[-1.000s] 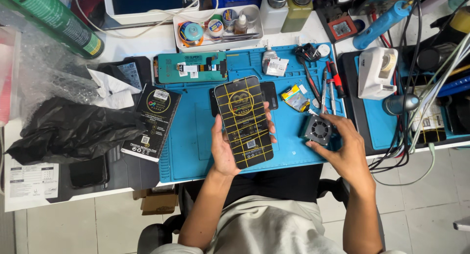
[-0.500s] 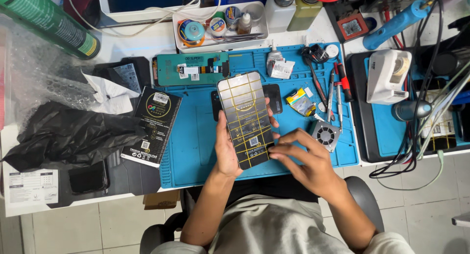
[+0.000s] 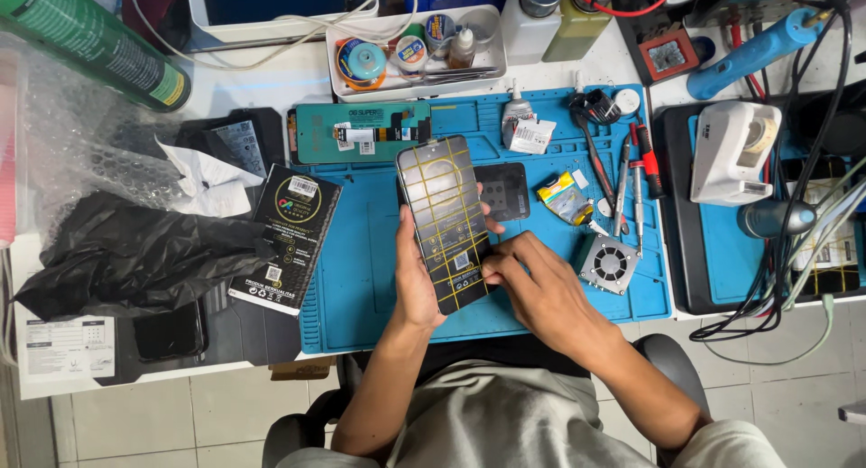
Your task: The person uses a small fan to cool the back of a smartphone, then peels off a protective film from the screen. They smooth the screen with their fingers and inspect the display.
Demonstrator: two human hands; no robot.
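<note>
Our left hand [image 3: 417,283] raised palm-up with fingers curled in a grip, our right hand [image 3: 539,292] beside it, fingertips pinching

a phone screen [image 3: 446,220] with yellow grid lines sits at the mat's centre; a black box [image 3: 287,238] lies left of it; a white sheet [image 3: 63,346] lies far left.

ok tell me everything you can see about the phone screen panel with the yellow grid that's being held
The screen panel is a long, dark, glossy rectangle with rounded corners, covered in a yellow grid of lines and a small white sticker near its lower end. It is held slightly tilted above the blue work mat. The left hand grips its left edge from beneath; the right hand touches its lower right edge with its fingers.
</note>
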